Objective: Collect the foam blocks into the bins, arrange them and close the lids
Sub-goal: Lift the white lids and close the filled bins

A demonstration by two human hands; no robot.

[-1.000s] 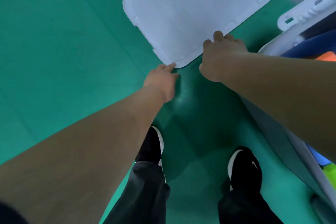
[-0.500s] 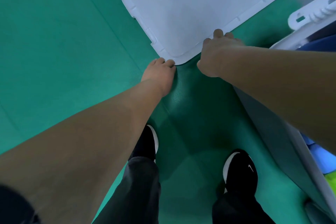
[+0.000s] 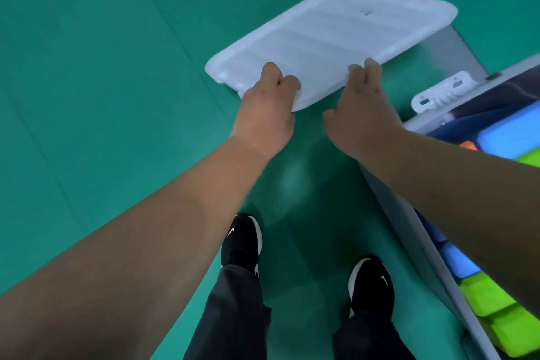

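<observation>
Both hands on the white lid [image 3: 330, 38] now. L hand [image 3: 266, 108] grips its near edge by the near-left corner, fingers curled over the top. R hand [image 3: 362, 114] grips the same edge further right, fingers hooked on the rim, thumb sticking out sideways. Lid's blurred, its far end reaching out over the green floor [image 3: 102, 96] and partly over a grey strip [image 3: 455, 47]; can't tell if that far end touches the floor. Open grey bin [image 3: 406, 231] stands on the floor, partly under the R forearm. White latch [image 3: 444, 92] sits at its far-left corner, near the lid's right side but apart. Inside, foam blocks packed close: blue block [image 3: 502, 137] at the far end w/ a bit of orange block [image 3: 469, 145] touching it, green blocks [image 3: 491, 298] at the near end, more blue btw them along the left wall. Two black shoes [image 3: 242, 242] planted on the floor below the arms, left of the bin.
</observation>
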